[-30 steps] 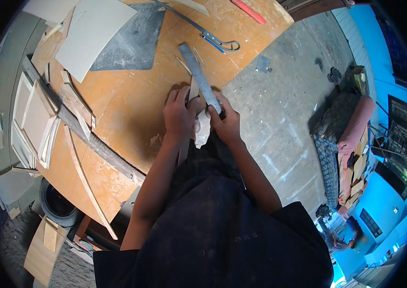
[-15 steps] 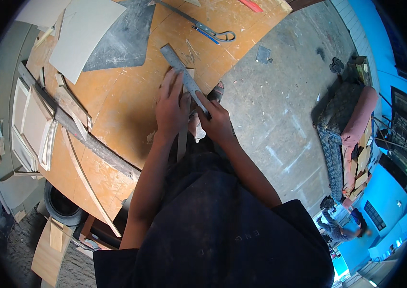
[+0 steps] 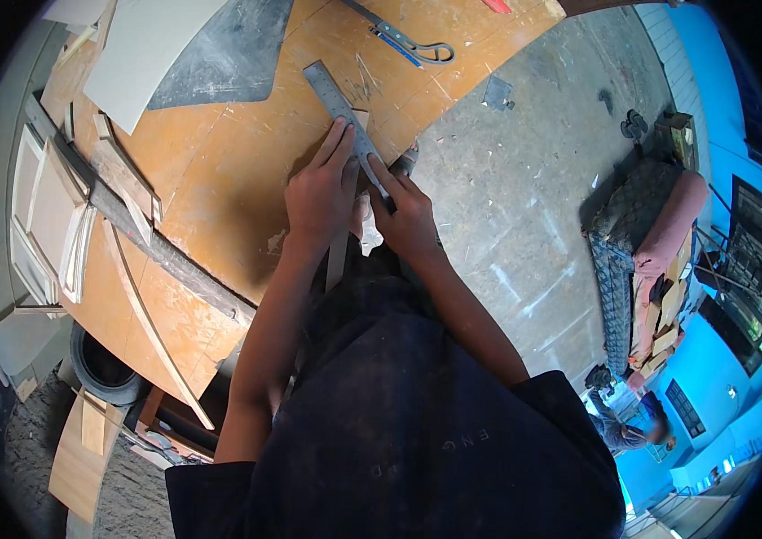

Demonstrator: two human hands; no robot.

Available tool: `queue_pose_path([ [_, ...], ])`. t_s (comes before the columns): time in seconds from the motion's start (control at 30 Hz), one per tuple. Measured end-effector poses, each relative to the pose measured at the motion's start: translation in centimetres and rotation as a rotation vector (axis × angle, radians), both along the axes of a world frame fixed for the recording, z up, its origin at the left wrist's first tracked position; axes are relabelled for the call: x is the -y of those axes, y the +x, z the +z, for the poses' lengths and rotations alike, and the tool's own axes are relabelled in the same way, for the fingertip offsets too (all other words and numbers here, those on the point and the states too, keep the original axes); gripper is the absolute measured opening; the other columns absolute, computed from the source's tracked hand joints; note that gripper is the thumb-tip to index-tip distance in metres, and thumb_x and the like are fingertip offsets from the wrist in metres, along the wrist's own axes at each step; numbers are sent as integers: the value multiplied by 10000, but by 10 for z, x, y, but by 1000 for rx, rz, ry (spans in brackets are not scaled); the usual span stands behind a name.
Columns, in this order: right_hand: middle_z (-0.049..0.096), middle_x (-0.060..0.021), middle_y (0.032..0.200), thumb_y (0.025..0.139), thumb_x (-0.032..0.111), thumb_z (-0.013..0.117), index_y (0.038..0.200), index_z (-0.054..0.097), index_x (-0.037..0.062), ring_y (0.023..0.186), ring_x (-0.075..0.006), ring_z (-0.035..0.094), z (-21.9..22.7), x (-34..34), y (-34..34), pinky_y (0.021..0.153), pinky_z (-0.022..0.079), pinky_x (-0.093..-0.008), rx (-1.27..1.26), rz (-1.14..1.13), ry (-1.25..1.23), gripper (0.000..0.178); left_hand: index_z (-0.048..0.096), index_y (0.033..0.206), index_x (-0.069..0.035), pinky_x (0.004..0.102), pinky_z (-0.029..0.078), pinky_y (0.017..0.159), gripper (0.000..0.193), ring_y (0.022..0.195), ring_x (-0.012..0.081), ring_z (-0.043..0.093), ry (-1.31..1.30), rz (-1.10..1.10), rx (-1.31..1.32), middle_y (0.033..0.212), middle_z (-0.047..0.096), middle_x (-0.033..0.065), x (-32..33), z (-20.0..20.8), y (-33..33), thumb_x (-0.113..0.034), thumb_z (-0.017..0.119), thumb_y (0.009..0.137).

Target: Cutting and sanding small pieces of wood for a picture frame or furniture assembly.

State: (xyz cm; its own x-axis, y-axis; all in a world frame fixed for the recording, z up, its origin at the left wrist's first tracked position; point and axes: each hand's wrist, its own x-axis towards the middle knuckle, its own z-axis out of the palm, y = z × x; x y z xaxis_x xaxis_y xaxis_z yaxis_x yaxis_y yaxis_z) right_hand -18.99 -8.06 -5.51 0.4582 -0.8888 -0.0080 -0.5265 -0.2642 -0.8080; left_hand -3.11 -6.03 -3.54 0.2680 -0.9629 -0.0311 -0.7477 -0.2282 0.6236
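Flat grey metal ruler (image 3: 330, 92) laid over narrow wooden strip (image 3: 336, 261), gripped by right hand (image 3: 409, 218) (5 o'clock), touched by left hand (image 3: 316, 199) (7, grip unclear); no marks seen

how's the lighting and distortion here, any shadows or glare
In the head view, fisheye bending curves the table's edges and the corners go black; also in the head view, a soft shadow falls left of the left hand, and small bright glare spots dot the lower right.
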Motion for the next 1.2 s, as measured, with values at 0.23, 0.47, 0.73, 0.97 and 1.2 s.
queue_pose_path([
  [0.23,680,-224,1012,836,-27,682,1326,622,70,846,-368,696,3,0,1,720,558,-407,25,6,25,503,631,1302,-110,404,582,783,408,928,298,717,-56,-17,104,1433,563,20,1,-3,1,-218,623,909],
  [0.47,654,-163,843,830,-12,697,1330,626,82,678,-303,648,7,0,2,612,526,-383,35,-3,6,514,738,1128,-106,367,588,762,309,905,259,731,-74,102,69,1261,684,18,11,-1,-3,-253,684,862],
  [0.73,612,-122,743,816,1,709,1300,652,99,628,-271,600,5,0,4,599,499,-383,62,-37,-56,498,736,1142,-126,357,584,789,329,972,231,719,-59,119,155,1256,686,4,18,-1,1,-278,691,854],
  [0.97,618,-120,750,819,5,704,1283,661,97,648,-281,610,6,1,4,612,505,-387,73,-44,-30,476,722,1178,-126,365,584,802,362,985,233,717,-49,107,164,1278,675,9,20,-2,2,-289,681,858],
  [1.2,608,-121,737,819,5,703,1285,660,97,637,-286,605,8,2,4,603,499,-394,71,-42,-27,476,717,1193,-129,368,586,796,374,983,237,718,-51,98,161,1296,665,17,20,-3,4,-274,680,850],
])
